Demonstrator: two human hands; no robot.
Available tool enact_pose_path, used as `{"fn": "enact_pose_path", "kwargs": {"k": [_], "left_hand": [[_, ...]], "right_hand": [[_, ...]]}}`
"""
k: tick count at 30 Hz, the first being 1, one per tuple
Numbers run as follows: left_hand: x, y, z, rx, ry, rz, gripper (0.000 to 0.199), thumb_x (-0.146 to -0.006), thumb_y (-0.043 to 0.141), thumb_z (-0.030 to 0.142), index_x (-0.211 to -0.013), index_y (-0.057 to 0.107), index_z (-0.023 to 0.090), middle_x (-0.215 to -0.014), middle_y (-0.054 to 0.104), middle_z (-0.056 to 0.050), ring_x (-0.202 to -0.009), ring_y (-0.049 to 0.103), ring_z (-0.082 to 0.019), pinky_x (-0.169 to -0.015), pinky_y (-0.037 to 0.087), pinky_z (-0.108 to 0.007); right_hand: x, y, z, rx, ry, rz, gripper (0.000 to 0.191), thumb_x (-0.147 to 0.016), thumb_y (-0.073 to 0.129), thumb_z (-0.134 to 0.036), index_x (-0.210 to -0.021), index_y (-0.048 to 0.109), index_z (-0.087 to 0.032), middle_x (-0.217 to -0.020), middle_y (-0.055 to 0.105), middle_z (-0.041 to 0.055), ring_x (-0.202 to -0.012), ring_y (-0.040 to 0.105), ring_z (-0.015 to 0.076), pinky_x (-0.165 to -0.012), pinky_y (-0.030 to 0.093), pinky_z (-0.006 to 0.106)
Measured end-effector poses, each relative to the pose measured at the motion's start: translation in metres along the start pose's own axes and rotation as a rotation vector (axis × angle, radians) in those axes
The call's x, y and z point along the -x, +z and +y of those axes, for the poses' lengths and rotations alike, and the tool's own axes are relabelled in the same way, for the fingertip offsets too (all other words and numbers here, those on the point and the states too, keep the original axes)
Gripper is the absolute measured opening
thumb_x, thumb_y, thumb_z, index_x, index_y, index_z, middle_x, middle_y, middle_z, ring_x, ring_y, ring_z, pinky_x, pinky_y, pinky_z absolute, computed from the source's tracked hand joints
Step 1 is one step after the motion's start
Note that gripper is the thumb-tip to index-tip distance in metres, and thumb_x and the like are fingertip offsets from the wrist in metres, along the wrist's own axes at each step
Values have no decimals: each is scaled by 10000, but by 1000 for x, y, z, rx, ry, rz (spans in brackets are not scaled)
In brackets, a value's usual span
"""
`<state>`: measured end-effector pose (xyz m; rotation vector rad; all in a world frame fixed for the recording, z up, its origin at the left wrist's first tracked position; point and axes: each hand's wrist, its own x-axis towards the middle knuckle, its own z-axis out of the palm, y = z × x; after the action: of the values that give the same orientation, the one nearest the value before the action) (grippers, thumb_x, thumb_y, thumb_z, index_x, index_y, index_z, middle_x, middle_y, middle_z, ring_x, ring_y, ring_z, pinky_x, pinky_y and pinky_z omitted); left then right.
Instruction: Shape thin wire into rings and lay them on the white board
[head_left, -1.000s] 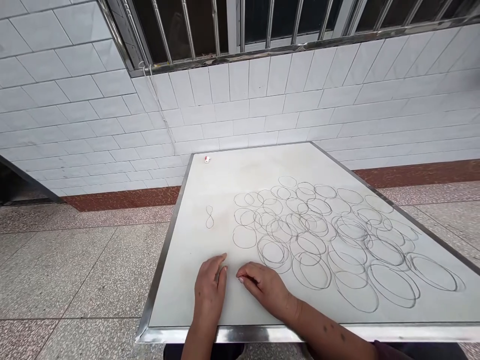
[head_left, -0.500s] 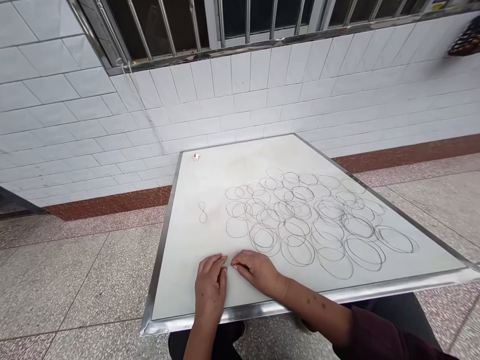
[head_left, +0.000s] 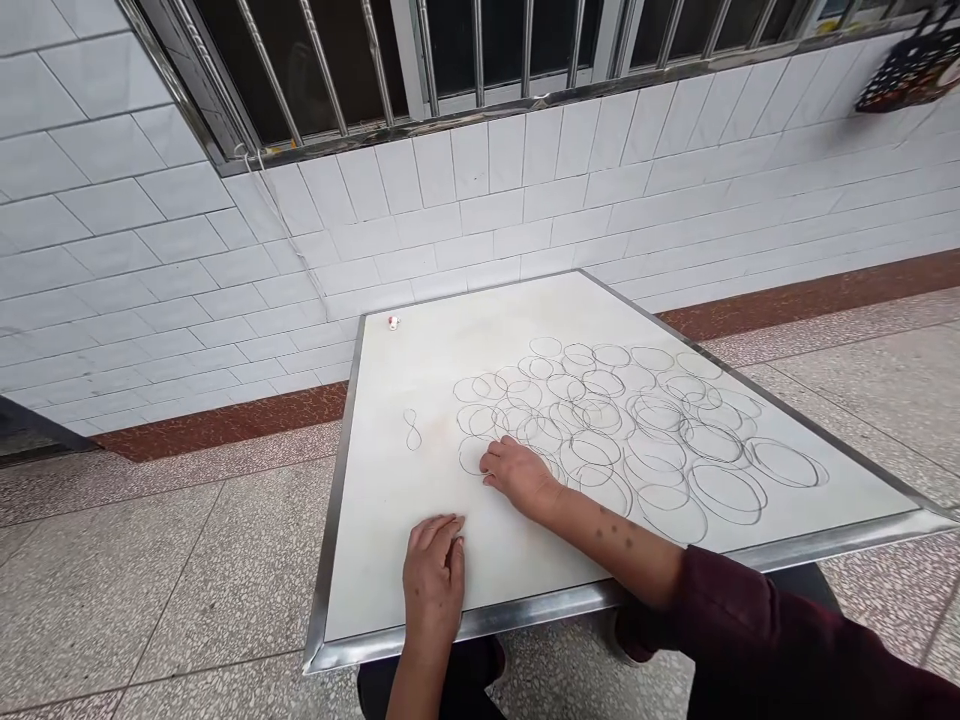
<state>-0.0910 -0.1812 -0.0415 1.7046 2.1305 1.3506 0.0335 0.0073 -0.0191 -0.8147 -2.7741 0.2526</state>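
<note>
From your head camera, looking forward and down, you see a white-topped table with a stainless steel edge (head_left: 540, 606) in front of you. Thin dark elastic bands (head_left: 637, 440) cover its right and middle part, lying as overlapping loops in a loose, crowded sheet. Left of them, apart from the rest, lies a single twisted band (head_left: 411, 429) in a figure-eight shape.

Your right hand (head_left: 519, 476) reaches out over the left end of the bands, palm down, with its fingers (head_left: 489, 462) curled onto the loops. You cannot tell from this view whether it has hold of a band. The dark red sleeve (head_left: 739, 620) on that arm stops above the wrist.

Your left hand (head_left: 433, 570) rests near the table's near edge on bare white surface, fingers loosely together. It holds nothing that shows, and it lies near the bands but not on them.

A small red and white object (head_left: 394, 321) sits by the far left corner. Beyond the table are a white tiled wall (head_left: 480, 220) and barred windows (head_left: 352, 60), with a black perforated basket (head_left: 911, 75) at upper right.
</note>
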Motion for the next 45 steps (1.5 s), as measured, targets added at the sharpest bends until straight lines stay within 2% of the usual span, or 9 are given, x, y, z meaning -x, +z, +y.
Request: {"fn": "enact_pose_path", "kwargs": {"k": [4,8,14,20,28,32,38,41,45], "left_hand": [[0,-1,3,74,-69,7,283,-892,560,207,-1080,767,251,-1092,756,-82,-1067,642,-281,-967,509,-512],[-1,-3,4,182,-180,45,240,-860,616,259,-1027,787,260,-1085,756,-85,-1071,637,-287,-1006,473,-529],[0,-5,12,465,-472,150,275,-839,681,400,-1018,779,215,-1130,750,-113,-1099,656,-275,-1026,464,-497],[2,-8,50,834,-741,163,457,-791,741,476,-1108,740,147,-1121,751,-171,-980,718,-245,-863,560,-401],[14,-7,95,1116,-953,152,425,-572,930,299,-947,789,158,-892,768,-82,-745,671,-119,-669,519,-213],[22,-4,107,1123,-975,155,396,-556,934,277,-903,795,148,-760,742,-53,-695,647,-112,-639,494,-204],[31,0,125,1015,-920,36,345,-599,904,333,-876,799,157,-746,740,-61,-686,627,-130,-630,478,-230],[33,2,133,982,-889,-27,335,-628,882,356,-884,801,155,-744,734,-69,-697,620,-145,-614,467,-238],[36,3,142,1014,-891,-63,313,-637,872,349,-868,799,152,-734,719,-67,-679,598,-140,-582,454,-232]], "right_hand": [[-7,10,-1,51,-23,-6,137,-897,626,-85,-799,682,-161,-833,652,84,-854,567,227,-680,464,296],[-7,4,-3,62,-94,67,172,-911,559,-56,-816,665,-153,-859,637,95,-855,545,226,-720,454,314],[25,-13,-14,-1,-217,199,194,-975,473,-108,-886,631,-175,-864,621,62,-846,506,212,-771,428,335],[73,-22,-28,-109,-413,377,194,-980,465,-108,-874,610,-182,-830,604,49,-809,464,203,-734,371,342],[121,-39,-23,-156,-517,279,236,-1021,419,-121,-959,634,-193,-880,653,47,-851,486,192,-756,366,345],[138,-45,-19,-245,-538,275,186,-1034,467,-224,-1000,648,-194,-933,675,49,-851,510,187,-772,410,336],[133,-63,-14,-449,-349,469,179,-1008,538,-234,-1141,656,-223,-1087,672,71,-1014,546,200,-898,440,368],[127,-66,-13,-488,-352,413,162,-1006,546,-235,-1096,681,-240,-1085,682,52,-1064,538,203,-946,422,381],[129,-65,-13,-529,-348,303,171,-1020,525,-258,-1017,693,-225,-966,686,36,-983,560,184,-913,435,360]]}}
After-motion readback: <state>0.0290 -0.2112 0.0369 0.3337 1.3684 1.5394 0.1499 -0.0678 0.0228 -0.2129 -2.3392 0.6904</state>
